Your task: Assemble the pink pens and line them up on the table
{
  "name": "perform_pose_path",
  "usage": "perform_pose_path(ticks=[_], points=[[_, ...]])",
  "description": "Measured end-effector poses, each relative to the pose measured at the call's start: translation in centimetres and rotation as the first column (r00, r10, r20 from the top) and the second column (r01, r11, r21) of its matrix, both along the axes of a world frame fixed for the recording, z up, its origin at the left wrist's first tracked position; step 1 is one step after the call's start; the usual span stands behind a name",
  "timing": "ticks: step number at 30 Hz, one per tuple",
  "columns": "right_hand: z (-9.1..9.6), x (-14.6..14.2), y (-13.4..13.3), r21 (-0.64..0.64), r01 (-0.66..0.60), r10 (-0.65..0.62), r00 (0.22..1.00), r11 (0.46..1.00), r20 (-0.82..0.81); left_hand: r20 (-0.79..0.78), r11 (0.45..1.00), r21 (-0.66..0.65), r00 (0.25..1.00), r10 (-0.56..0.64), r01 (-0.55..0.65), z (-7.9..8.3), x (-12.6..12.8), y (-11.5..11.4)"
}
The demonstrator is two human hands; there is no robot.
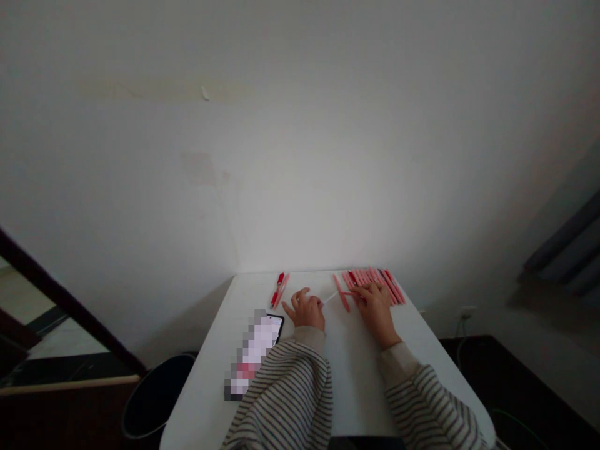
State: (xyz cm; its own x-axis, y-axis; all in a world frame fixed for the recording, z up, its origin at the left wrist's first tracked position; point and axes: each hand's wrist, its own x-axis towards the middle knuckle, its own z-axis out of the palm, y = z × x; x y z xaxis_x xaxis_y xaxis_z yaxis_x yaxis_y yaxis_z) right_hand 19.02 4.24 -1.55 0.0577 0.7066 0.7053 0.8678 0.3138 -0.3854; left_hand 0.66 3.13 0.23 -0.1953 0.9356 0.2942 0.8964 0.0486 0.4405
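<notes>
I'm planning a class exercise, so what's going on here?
At a white table, the left hand pinches a thin pale stick. The right hand holds a slim reddish piece by a pink pen. More pens lie in a row at right; two pens lie at left, beyond a phone.

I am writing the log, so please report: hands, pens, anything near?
Left hand holding thin white stick. Right hand holding reddish piece. Most pens grouped at right. Phone beside left sleeve.
</notes>
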Motion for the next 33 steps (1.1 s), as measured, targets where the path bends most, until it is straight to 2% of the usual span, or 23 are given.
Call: perform_pose_path(ticks=[14,24,33], points=[[0.2,-0.2,-0.2,-0.016,0.002,-0.002,0.999,1.000,0.044,0.014,1.000,0.006,1.000,-0.025,0.025,0.2,0.1,-0.1],[0.7,-1.1,-0.6,-0.025,-0.089,0.092,0.984,0.996,0.153,0.012,0.992,0.088,0.995,-0.094,0.093,-0.1,0.2,-0.1],[1.0,-1.7,-0.9,-0.059,-0.162,0.168,0.977,0.985,0.133,0.015,0.988,0.103,0.993,-0.118,0.116,-0.1,0.2,-0.4]])
